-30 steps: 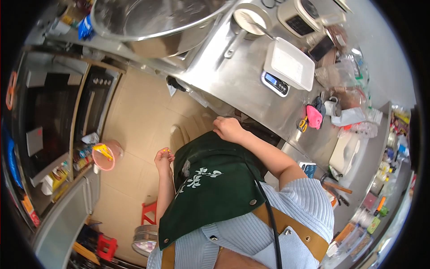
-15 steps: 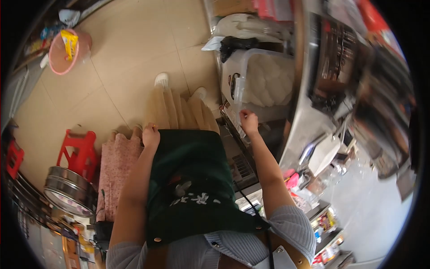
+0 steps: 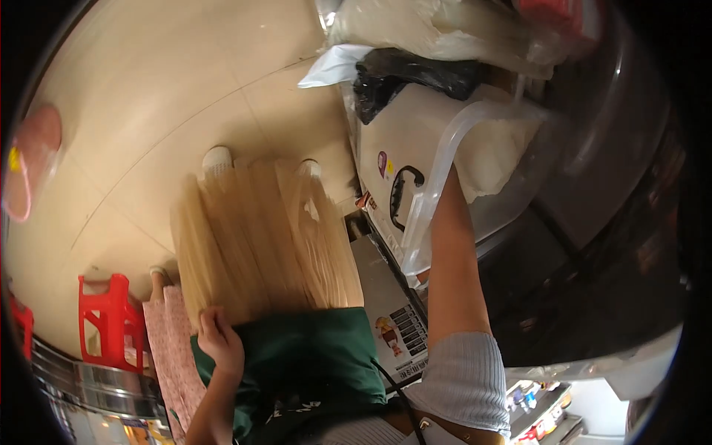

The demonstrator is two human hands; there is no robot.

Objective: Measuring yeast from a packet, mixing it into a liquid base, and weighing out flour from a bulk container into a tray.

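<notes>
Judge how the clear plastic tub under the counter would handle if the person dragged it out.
The clear tub looks well filled with white contents, so it is probably heavy. Its thin translucent wall may flex when pulled. The right arm reaches into it; the hand is hidden.

A red plastic stool (image 3: 111, 319) stands on the beige tiled floor (image 3: 148, 111), just beside stacked steel pans (image 3: 89, 393). A pink basin (image 3: 26, 163) shows at the left edge. Black bag (image 3: 408, 78) and what looks like a white sack (image 3: 430, 30) lie above.
</notes>
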